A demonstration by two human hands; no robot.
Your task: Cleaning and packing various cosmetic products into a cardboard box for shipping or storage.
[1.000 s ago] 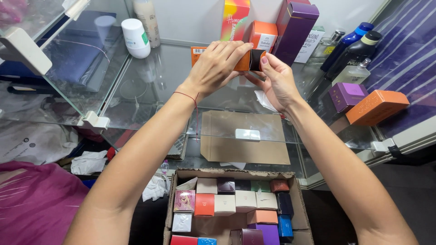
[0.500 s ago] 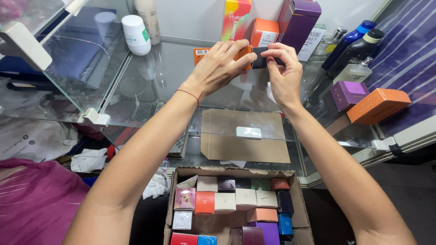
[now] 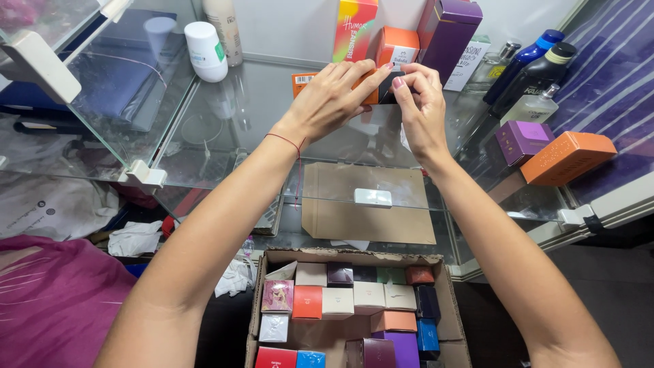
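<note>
Over the past second the right hand (image 3: pixel 421 109) had slid left to meet the left hand (image 3: pixel 332 95), both pinching a small dark box (image 3: pixel 387 88) beside an orange box (image 3: pixel 371 85) on the glass shelf (image 3: pixel 225 129); the grip seemed settled, though fingers hid much. Below, the cardboard carton (image 3: pixel 446 307) held rows of small coloured boxes (image 3: pixel 306 302).

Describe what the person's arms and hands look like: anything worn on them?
Both arms are bare from the hands to the bottom of the picture, with no sleeves or gloves showing. The left hand has a thin red thread bracelet around its wrist. The right hand wears nothing visible, no watch or bracelet, and its fingernails look pink-polished. No rings are visible on either hand.
</note>
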